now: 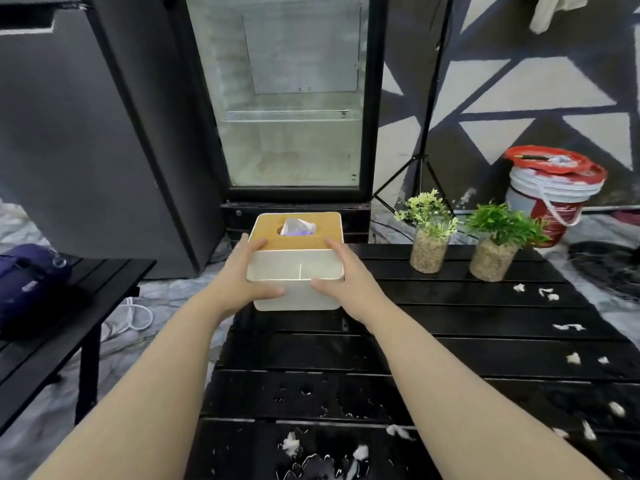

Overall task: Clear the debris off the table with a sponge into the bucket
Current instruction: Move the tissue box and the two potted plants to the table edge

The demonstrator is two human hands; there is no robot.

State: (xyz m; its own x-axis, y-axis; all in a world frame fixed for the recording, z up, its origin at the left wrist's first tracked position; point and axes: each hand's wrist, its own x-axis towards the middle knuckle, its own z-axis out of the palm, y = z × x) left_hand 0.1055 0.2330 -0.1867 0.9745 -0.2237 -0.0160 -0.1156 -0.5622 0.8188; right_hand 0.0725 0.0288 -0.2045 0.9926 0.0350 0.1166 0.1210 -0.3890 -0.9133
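Note:
A white tissue box [297,268] with a wooden lid and a tissue sticking out stands at the far left corner of the black slatted table [433,344]. My left hand [244,271] grips its left side and my right hand [341,271] grips its right side, thumbs along the lower front. White debris scraps lie on the table: several at the right edge [550,294] and more at the near edge [291,443]. A white bucket [554,192] with a red lid stands on the floor beyond the table's far right corner. No sponge is in view.
Two small potted plants [429,233] [495,240] stand at the table's far side. A glass-door fridge [291,98] is behind the table. A second black table [52,306] at left carries a dark blue bag [27,282]. A tripod stand [422,168] rises behind the plants.

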